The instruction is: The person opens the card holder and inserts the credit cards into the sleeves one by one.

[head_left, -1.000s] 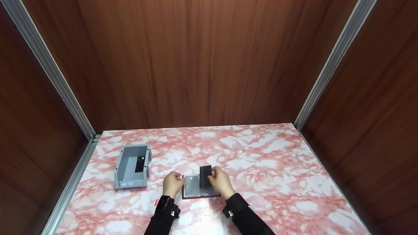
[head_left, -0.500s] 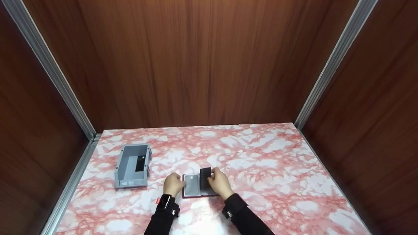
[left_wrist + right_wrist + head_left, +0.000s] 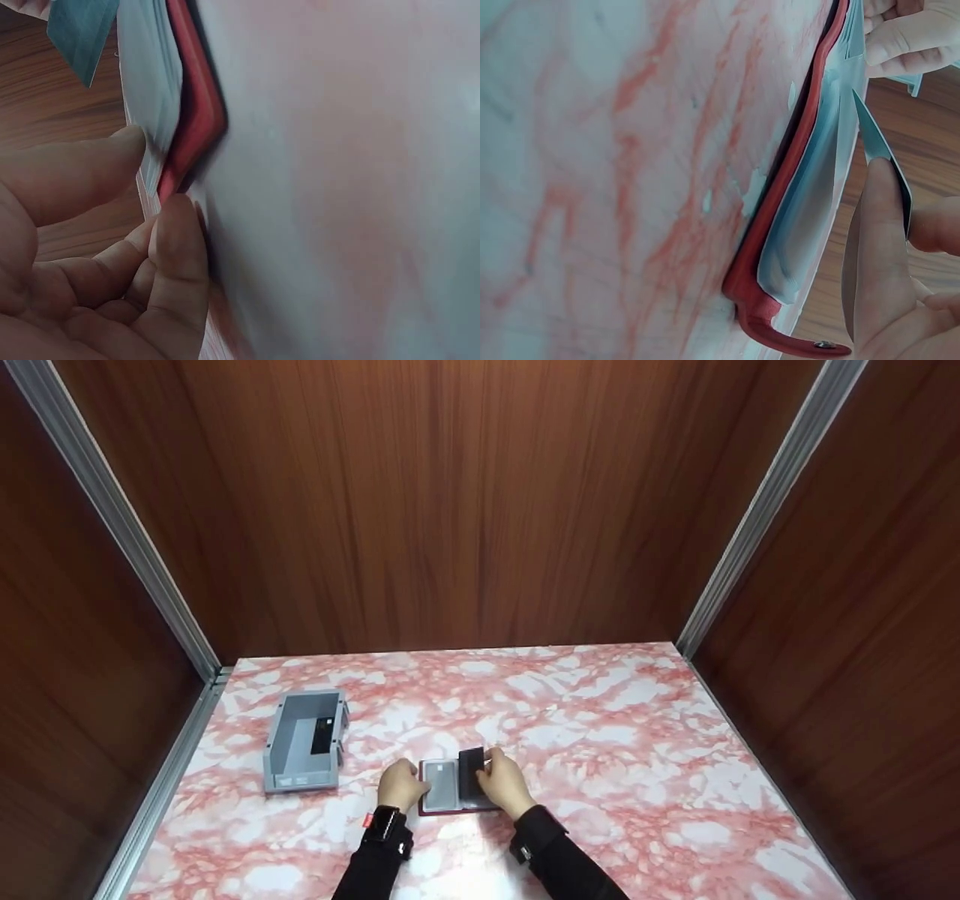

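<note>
An open card holder [image 3: 441, 786] with a red cover and clear plastic sleeves lies on the table. My left hand [image 3: 400, 787] grips its left edge; in the left wrist view the thumb presses the stacked sleeves [image 3: 150, 82] and a forefinger lies against the edge of the red cover [image 3: 201, 82]. My right hand [image 3: 504, 786] pinches a dark card [image 3: 470, 772] between thumb and fingers over the right-hand page. The card's far end sticks out past the holder. From the right wrist, the card [image 3: 883, 142] is tilted, its corner close to the sleeves; whether it is inside one I cannot tell.
A grey plastic bin [image 3: 300, 781] stands at the left of the table, with a black item [image 3: 322, 735] inside. Brown wood-grain panels [image 3: 450, 510] enclose the back and sides of the pink-and-white marbled table [image 3: 600, 720].
The dark card has moved slightly down towards me over the right page, along with my right hand. My left thumb has shifted inward onto the holder's left page.
</note>
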`<state>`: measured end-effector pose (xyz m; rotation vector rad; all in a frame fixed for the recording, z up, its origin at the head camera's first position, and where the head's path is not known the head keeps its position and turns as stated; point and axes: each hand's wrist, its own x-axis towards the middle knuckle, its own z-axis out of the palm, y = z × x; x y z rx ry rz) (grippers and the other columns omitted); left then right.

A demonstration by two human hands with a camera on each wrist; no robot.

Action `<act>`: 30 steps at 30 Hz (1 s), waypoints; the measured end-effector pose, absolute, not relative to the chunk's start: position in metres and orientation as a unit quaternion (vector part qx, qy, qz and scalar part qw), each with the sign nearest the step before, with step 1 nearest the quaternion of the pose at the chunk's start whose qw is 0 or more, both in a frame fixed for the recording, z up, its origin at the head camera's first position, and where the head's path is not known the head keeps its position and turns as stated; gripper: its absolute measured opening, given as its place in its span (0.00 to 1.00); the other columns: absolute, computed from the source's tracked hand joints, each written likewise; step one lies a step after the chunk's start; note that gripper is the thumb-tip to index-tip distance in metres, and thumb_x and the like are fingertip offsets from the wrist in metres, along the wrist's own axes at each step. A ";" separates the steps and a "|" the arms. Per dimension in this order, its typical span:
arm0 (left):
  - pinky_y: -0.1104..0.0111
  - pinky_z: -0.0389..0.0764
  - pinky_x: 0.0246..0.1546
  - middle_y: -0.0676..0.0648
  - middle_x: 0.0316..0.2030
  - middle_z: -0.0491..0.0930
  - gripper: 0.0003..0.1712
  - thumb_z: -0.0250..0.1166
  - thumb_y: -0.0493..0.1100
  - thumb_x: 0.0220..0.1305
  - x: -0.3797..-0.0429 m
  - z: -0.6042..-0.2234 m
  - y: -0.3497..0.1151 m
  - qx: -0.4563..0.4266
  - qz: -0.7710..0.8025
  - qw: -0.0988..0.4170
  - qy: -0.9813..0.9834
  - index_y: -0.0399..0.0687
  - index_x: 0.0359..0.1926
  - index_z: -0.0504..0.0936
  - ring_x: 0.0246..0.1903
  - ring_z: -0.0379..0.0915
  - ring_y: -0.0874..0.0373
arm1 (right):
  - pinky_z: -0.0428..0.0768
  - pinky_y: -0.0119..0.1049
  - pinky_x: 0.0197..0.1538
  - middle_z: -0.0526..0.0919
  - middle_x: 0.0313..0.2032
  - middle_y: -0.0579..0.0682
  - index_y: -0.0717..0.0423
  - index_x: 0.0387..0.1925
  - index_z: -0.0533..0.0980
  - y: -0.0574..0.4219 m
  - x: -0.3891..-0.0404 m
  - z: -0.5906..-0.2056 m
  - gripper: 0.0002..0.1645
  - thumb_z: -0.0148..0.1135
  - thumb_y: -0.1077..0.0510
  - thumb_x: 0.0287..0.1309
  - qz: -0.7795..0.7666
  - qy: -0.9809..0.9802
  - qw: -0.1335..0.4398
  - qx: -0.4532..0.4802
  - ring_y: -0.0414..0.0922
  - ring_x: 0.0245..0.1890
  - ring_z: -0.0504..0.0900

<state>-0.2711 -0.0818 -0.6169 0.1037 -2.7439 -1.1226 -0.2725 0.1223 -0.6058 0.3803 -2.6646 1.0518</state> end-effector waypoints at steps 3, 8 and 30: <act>0.53 0.77 0.37 0.42 0.25 0.79 0.16 0.76 0.35 0.39 -0.272 -0.617 -0.082 0.038 -0.377 0.084 -0.922 0.34 0.30 0.79 0.29 0.75 0.44 | 0.72 0.37 0.27 0.71 0.21 0.44 0.66 0.38 0.72 0.122 -0.273 -0.607 0.13 0.67 0.69 0.51 0.361 -0.915 0.123 0.129 0.41 0.21 0.70; 0.53 0.76 0.35 0.43 0.23 0.77 0.14 0.73 0.32 0.37 -0.271 -0.616 -0.081 0.033 -0.378 0.093 -0.921 0.34 0.28 0.78 0.28 0.75 0.44 | 0.72 0.37 0.27 0.71 0.21 0.44 0.67 0.39 0.73 0.121 -0.273 -0.607 0.13 0.67 0.69 0.52 0.363 -0.916 0.116 0.126 0.40 0.21 0.69; 0.53 0.77 0.36 0.44 0.24 0.79 0.15 0.75 0.34 0.39 -0.271 -0.618 -0.083 0.035 -0.379 0.091 -0.920 0.36 0.28 0.78 0.29 0.76 0.44 | 0.75 0.39 0.31 0.74 0.23 0.47 0.68 0.40 0.73 0.116 -0.274 -0.612 0.14 0.66 0.67 0.53 0.387 -0.912 0.083 0.103 0.43 0.24 0.73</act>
